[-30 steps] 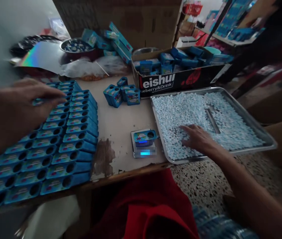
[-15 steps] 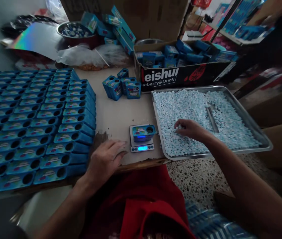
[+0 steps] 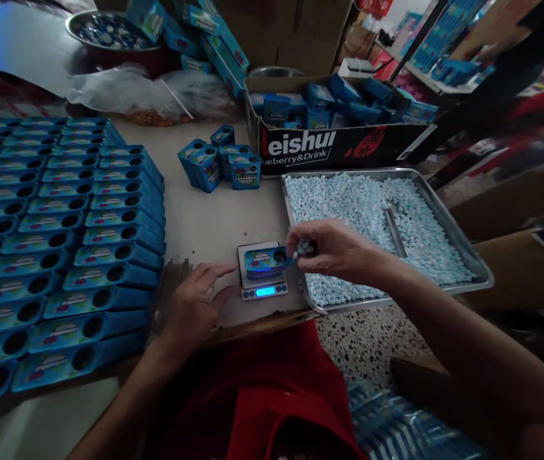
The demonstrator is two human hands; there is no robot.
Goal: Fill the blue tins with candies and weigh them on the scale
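A small digital scale (image 3: 265, 292) with a lit display stands near the table's front edge. On its pan lies a blue candy box (image 3: 258, 262) with a round hole at its right end. My right hand (image 3: 324, 252) is closed around several small pale candies (image 3: 304, 248), just right of that hole, above the left rim of the metal tray (image 3: 485, 275). Pale blue and white candies (image 3: 343, 198) cover most of the tray. My left hand (image 3: 199, 297) holds nothing; its fingers are apart and reach close to the scale's left side.
Rows of blue boxes with round holes (image 3: 61, 243) fill the table's left side. Several boxes (image 3: 218, 163) stand behind the scale. A black carton (image 3: 339, 147) of blue boxes is behind the tray. A metal bar (image 3: 395, 231) lies among the candies.
My right hand has come left from the tray to the box's hole, now with candies in its fingers. My left hand stays beside the scale. The whole view has shifted slightly.
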